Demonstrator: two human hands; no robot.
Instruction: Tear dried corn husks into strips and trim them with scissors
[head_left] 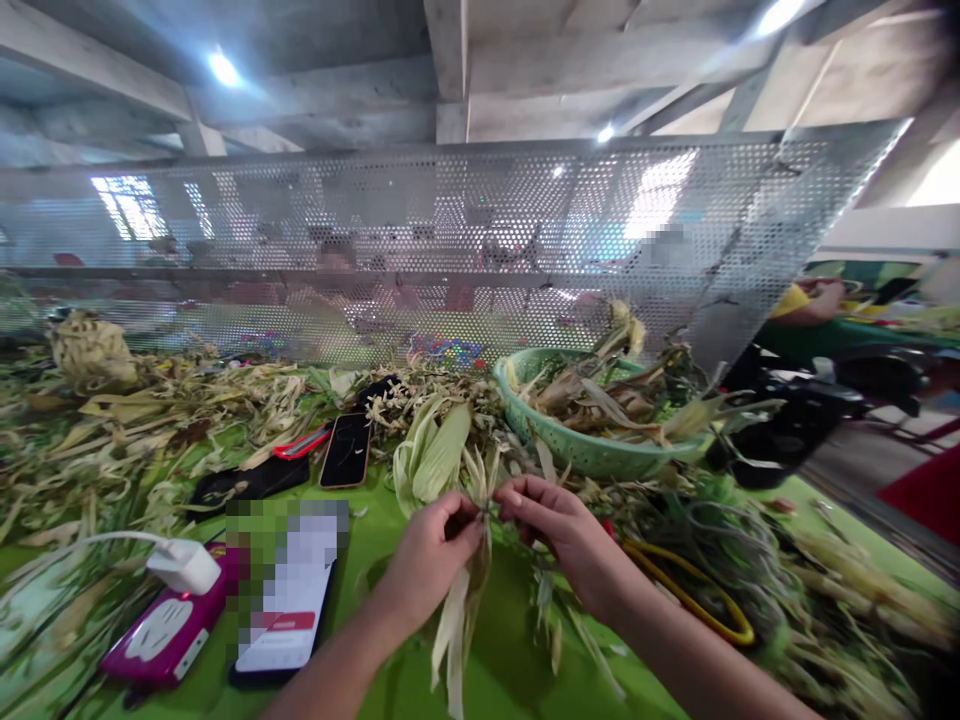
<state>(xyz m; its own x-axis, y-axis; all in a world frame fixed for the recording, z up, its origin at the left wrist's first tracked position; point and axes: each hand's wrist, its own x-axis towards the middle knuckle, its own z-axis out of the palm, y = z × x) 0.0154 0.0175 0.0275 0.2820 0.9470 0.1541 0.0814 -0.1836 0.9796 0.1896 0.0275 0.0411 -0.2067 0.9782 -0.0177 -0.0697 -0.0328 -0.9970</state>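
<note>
My left hand [431,555] and my right hand [559,530] meet over the green table [517,660], both pinched on a bundle of pale corn husk strips [469,590]. The fingertips grip the bundle at its gathered middle; loose husk ends fan up above the hands and hang down below the left one. Greenish husk leaves [435,455] lie just behind the hands.
A green basket [585,450] full of husks stands behind right. Two phones [345,450] lie left of centre, another phone [289,610] and a pink power strip [169,630] with a white plug near left. Yellow-handled scissors [690,595] lie right. Perforated metal screen [465,230] behind; husk heaps all around.
</note>
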